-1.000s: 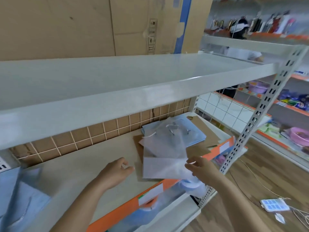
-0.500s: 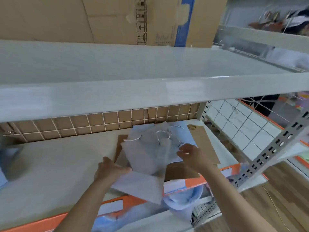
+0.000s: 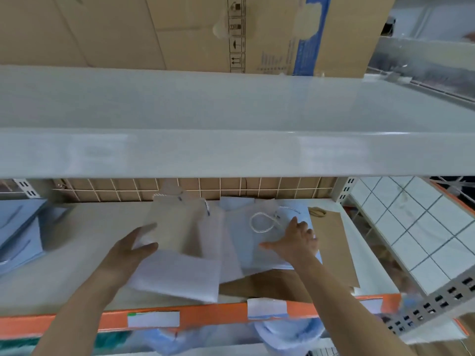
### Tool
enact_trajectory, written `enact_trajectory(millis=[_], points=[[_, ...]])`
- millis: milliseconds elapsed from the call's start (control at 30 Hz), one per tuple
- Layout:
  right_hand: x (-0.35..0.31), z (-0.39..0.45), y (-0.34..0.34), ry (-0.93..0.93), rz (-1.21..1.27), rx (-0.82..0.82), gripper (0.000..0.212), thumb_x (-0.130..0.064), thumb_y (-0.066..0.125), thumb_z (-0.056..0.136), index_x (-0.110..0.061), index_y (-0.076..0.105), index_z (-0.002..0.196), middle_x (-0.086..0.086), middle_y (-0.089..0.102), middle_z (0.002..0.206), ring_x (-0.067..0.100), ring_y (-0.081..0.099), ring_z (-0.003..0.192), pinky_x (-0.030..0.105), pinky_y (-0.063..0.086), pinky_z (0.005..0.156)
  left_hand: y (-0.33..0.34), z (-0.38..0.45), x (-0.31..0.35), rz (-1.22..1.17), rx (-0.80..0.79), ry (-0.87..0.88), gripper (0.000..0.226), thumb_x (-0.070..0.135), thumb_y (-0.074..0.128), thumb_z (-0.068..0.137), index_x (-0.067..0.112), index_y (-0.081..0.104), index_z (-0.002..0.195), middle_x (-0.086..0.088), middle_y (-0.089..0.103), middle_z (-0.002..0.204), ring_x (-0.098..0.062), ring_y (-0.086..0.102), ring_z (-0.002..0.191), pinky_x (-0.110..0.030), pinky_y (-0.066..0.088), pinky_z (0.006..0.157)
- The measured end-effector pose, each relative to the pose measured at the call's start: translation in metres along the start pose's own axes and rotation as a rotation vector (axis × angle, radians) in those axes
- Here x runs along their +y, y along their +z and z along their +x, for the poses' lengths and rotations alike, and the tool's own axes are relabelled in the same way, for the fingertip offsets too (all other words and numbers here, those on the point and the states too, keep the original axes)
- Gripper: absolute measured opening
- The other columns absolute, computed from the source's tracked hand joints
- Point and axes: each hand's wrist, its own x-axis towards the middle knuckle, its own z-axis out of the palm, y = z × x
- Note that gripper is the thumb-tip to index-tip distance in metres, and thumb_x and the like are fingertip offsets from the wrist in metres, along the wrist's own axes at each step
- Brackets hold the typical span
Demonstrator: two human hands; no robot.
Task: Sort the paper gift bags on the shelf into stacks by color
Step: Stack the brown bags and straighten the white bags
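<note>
At the front edge of the shelf, an orange strip carries two white label tags. Just behind it, left hand grips the lower left edge of a white bag, thumb on top, fingers curled under; bag is motion-blurred and sits tilted over the pile. Right hand lies flat on a light blue bag, fingers spread and straight, pressing down, not curled round anything. A white rope handle loops on the blue bag just left of that hand. Under both bags, brown bags lie flat, sticking out at the front and to the right. More blue bags are stacked at the far left of the shelf, well apart from the pile. Behind it all, a wire grid backs the shelf. Above, an upper shelf holds a cardboard box.
</note>
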Motion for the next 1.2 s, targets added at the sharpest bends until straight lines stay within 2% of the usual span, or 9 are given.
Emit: enact_trajectory(millis=[100, 233, 300, 467, 533, 700, 867, 1000, 1200], points=[[-0.004, 0.006, -0.007, 0.051, 0.101, -0.094, 0.102, -0.059, 0.075, 0.066, -0.009, 0.025, 0.139, 0.005, 0.054, 0.127, 0.028, 0.051, 0.121, 0.038, 0.036, 0.101, -0.001, 0.001, -0.01, 0.026, 0.052, -0.033, 0.044, 0.011, 0.057, 0.094, 0.028, 0.051, 0.134, -0.006, 0.049, 0.129, -0.027, 0.046, 0.122, -0.035, 0.035, 0.097], [-0.004, 0.006, -0.01, 0.016, 0.258, -0.078, 0.032, -0.023, 0.062, 0.08, -0.012, 0.054, 0.109, 0.001, 0.058, 0.089, 0.026, 0.057, 0.088, 0.033, 0.049, 0.081, -0.004, -0.003, -0.023, -0.056, 0.142, -0.033, 0.032, 0.013, 0.057, 0.094, 0.03, 0.055, 0.121, -0.012, 0.051, 0.122, -0.025, 0.049, 0.103, -0.033, 0.034, 0.085], [-0.004, 0.004, -0.011, -0.019, 0.298, -0.041, 0.018, -0.016, 0.05, 0.084, -0.017, 0.056, 0.101, 0.003, 0.058, 0.089, 0.026, 0.054, 0.083, 0.032, 0.047, 0.075, -0.008, -0.002, -0.026, -0.091, 0.193, -0.036, 0.029, 0.015, 0.056, 0.094, 0.033, 0.055, 0.118, -0.01, 0.05, 0.119, -0.023, 0.048, 0.099, -0.034, 0.034, 0.084], [-0.01, -0.006, -0.013, -0.127, 0.303, 0.037, 0.031, -0.009, 0.044, 0.085, -0.029, 0.045, 0.109, 0.001, 0.059, 0.077, 0.024, 0.055, 0.071, 0.027, 0.041, 0.058, -0.023, -0.006, -0.028, -0.246, 0.317, -0.01, 0.036, 0.009, 0.051, 0.09, 0.042, 0.06, 0.099, -0.002, 0.059, 0.104, -0.013, 0.05, 0.089, -0.031, 0.038, 0.072], [-0.016, -0.013, -0.013, -0.11, 0.427, 0.039, 0.039, -0.006, 0.044, 0.081, -0.034, 0.042, 0.108, 0.002, 0.063, 0.07, 0.025, 0.064, 0.062, 0.03, 0.051, 0.062, -0.033, -0.01, -0.032, -0.295, 0.335, 0.012, 0.04, 0.005, 0.051, 0.088, 0.044, 0.061, 0.093, -0.001, 0.059, 0.104, -0.008, 0.051, 0.087, -0.025, 0.039, 0.071], [-0.041, -0.038, -0.015, 0.006, 0.951, 0.072, 0.022, -0.004, 0.048, 0.082, -0.018, 0.057, 0.096, 0.007, 0.066, 0.074, 0.024, 0.064, 0.048, 0.034, 0.056, 0.058, -0.071, -0.022, -0.053, -0.419, 0.355, 0.025, 0.044, 0.004, 0.051, 0.086, 0.045, 0.063, 0.095, 0.003, 0.06, 0.109, -0.017, 0.053, 0.1, -0.032, 0.04, 0.081], [-0.081, -0.08, 0.002, 0.015, 1.227, 0.014, 0.018, 0.003, 0.053, 0.081, -0.014, 0.056, 0.087, 0.009, 0.062, 0.069, 0.021, 0.051, 0.039, 0.022, 0.044, 0.041, -0.122, -0.039, -0.081, -0.493, 0.356, 0.02, 0.046, 0.004, 0.05, 0.087, 0.046, 0.063, 0.101, 0.0, 0.061, 0.115, -0.018, 0.056, 0.095, -0.032, 0.044, 0.076], [-0.128, -0.119, 0.013, 0.014, 1.351, -0.032, 0.022, 0.007, 0.052, 0.083, -0.015, 0.052, 0.076, 0.009, 0.056, 0.064, 0.016, 0.047, 0.039, 0.018, 0.038, 0.034, -0.176, -0.058, -0.108, -0.498, 0.359, 0.026, 0.045, 0.004, 0.05, 0.087, 0.043, 0.064, 0.107, -0.002, 0.058, 0.124, -0.029, 0.053, 0.112, -0.046, 0.043, 0.094], [-0.213, -0.184, 0.044, -0.006, 1.327, -0.082, 0.017, 0.0, 0.054, 0.084, -0.017, 0.054, 0.087, 0.006, 0.059, 0.064, 0.013, 0.046, 0.03, 0.022, 0.041, 0.039, -0.271, -0.087, -0.149, -0.477, 0.344, 0.037, 0.047, 0.008, 0.05, 0.089, 0.047, 0.063, 0.11, 0.011, 0.067, 0.105, -0.011, 0.063, 0.085, -0.026, 0.048, 0.061]])
